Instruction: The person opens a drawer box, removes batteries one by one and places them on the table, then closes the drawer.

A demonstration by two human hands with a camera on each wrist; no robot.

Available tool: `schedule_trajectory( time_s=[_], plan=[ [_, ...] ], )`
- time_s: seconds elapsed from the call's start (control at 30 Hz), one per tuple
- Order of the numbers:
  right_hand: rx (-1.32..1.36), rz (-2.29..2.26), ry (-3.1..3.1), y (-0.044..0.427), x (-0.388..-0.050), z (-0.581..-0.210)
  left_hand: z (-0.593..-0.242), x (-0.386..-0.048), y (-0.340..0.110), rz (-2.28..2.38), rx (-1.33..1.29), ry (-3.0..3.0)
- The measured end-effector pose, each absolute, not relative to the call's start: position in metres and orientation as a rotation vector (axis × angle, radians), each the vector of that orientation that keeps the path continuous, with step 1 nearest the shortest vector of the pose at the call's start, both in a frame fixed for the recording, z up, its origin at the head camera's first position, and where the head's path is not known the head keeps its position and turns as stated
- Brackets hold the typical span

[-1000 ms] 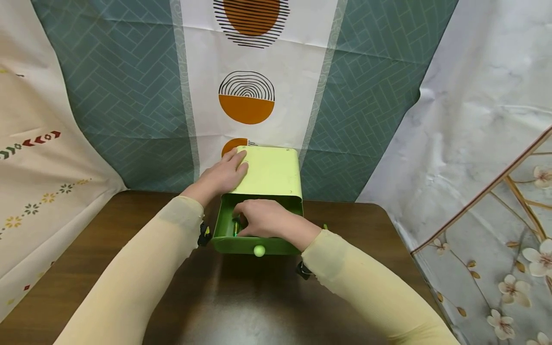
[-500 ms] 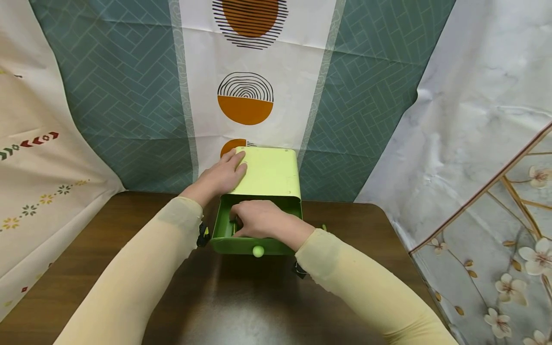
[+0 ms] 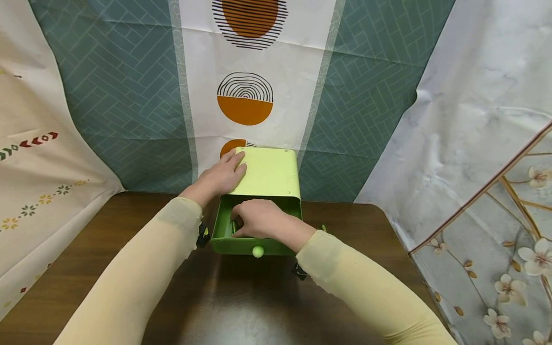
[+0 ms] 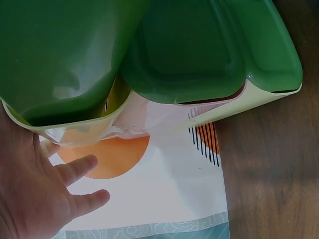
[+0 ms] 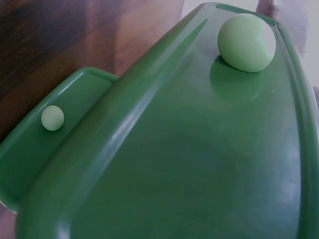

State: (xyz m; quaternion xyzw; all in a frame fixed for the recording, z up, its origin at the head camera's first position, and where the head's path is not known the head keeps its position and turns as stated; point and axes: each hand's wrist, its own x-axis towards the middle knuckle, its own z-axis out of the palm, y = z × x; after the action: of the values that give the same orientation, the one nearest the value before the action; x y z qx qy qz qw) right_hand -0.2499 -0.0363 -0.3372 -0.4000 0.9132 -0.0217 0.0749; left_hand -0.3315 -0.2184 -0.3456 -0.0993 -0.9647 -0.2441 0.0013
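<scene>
A small light-green drawer cabinet [image 3: 271,170] stands at the back of the table. Its top drawer [image 3: 278,247], dark green with a round pale knob [image 3: 258,251], is pulled out. My left hand [image 3: 220,176] rests on the cabinet's upper left edge, fingers spread; the left wrist view shows those fingers [image 4: 82,169] stretched out beside the cabinet's side. Reaching into the drawer, my right hand [image 3: 260,219] has curled fingers and pinches a small shiny green item [image 3: 234,227] near the drawer's left wall. Most of that item is hidden. In the right wrist view the drawer front [image 5: 189,164] hides the hand.
Below the pulled-out drawer is a lower drawer front [image 5: 30,154] with its own knob [image 5: 52,118]. A patterned cloth [image 3: 297,96] hangs close behind the cabinet. Brown wooden tabletop [image 3: 340,268] surrounds it, with a floral cloth [image 3: 487,268] on the right.
My right hand has shifted very slightly left inside the drawer, and less of the shiny green item shows. The left hand and cabinet have stayed in place.
</scene>
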Motion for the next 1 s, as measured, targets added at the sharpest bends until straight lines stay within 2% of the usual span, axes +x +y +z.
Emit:
schedule_trajectory(
  time_s=[1.0],
  plan=[
    [-1.206,-0.106,2.720,-0.0318,-0.2500,-0.3374,-0.3458,-0.3306,-0.2180,-0.767,-0.313,-3.016]
  ],
)
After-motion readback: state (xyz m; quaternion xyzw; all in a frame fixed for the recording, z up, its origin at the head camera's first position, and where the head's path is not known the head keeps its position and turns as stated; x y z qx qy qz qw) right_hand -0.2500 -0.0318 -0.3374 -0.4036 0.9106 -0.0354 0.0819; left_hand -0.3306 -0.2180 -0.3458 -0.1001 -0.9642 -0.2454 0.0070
